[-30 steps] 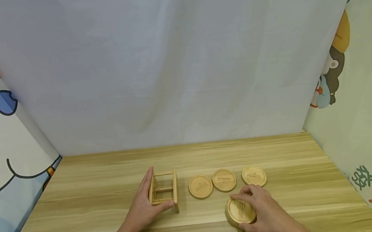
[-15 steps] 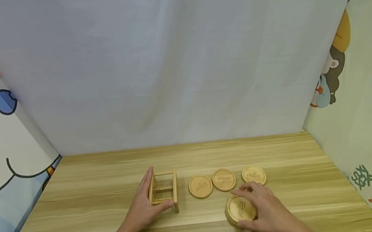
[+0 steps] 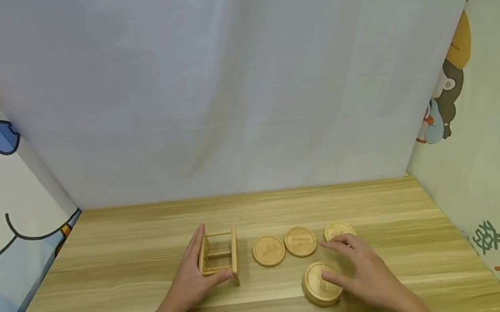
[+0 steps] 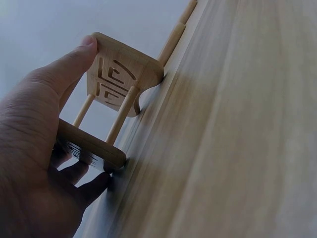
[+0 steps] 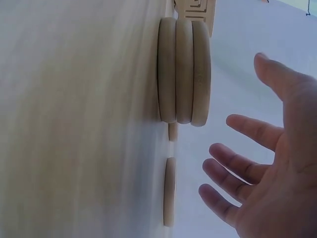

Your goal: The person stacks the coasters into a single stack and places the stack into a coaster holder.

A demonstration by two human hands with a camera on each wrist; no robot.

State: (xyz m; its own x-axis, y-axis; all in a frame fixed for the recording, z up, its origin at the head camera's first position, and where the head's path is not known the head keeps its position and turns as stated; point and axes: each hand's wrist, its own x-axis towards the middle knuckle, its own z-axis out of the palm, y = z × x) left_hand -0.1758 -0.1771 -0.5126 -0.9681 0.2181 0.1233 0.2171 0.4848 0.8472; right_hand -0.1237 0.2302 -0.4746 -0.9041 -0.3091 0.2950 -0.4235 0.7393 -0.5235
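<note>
My left hand (image 3: 189, 280) grips a small wooden coaster rack (image 3: 219, 255) that stands on the table, its thumb on the right side panel and its fingers along the left one. In the left wrist view the rack's cut-out panel (image 4: 116, 74) and thin dowels show. A stack of three round wooden coasters (image 5: 184, 72) stands in front of my right hand in the right wrist view. Fingers apart and holding nothing, my right hand (image 3: 365, 272) hovers above and to the right of that stack (image 3: 320, 284).
Behind the stack lie three single coasters flat on the wooden table (image 3: 126, 256): a left one (image 3: 269, 251), a middle one (image 3: 300, 241) and a right one (image 3: 338, 229), partly hidden by my right hand. A pale curtain (image 3: 233, 100) hangs behind the table.
My right hand has let go of the coaster stack and lifted slightly up and to the right, its fingers spread. My left hand and the rack stay in place.
</note>
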